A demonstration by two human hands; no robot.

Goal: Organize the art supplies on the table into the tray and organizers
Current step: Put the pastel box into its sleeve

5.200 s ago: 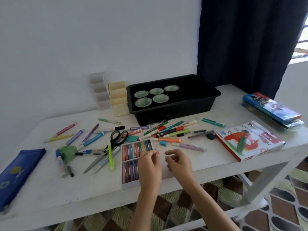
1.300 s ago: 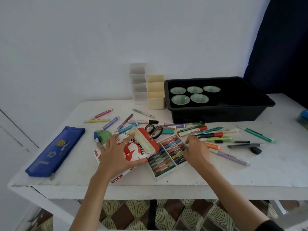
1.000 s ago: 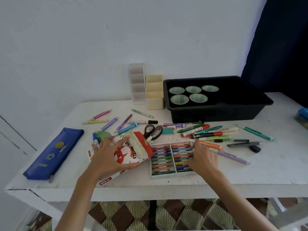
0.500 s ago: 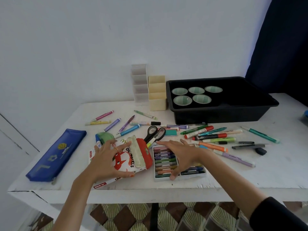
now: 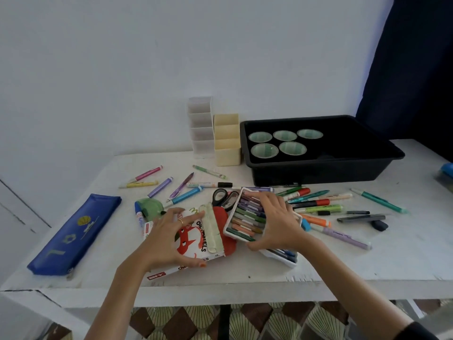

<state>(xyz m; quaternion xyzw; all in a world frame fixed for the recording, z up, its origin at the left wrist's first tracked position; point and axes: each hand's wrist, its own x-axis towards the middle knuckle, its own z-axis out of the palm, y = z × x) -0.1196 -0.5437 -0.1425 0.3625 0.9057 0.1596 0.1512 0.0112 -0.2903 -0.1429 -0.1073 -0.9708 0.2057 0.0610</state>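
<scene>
Nearest the table edge, the oil pastel box (image 5: pixel 193 241) is gripped by the left hand (image 5: pixel 166 238), with the fingers spread over the printed top, the thumb curled round the near side and the open flap end turned toward 3 o'clock. Right beside that mouth, a pastel tray (image 5: pixel 245 217) is clamped by the right hand (image 5: pixel 278 222). It's tilted up and partly stacked over a second pastel tray (image 5: pixel 282 256) lying flat underneath. Looks like the trays are meant to be slid back in, so the top one should probably be levelled first, or sticks could get tipped out. The scissors (image 5: pixel 221 196), just past it at 11 o'clock, could get snagged too. Further back, loose markers (image 5: pixel 316 208) are scattered at 2 o'clock. Behind them, the black tray (image 5: pixel 318 171) is parked at 1 o'clock and the cream organizer (image 5: pixel 226 150) at 12.
</scene>
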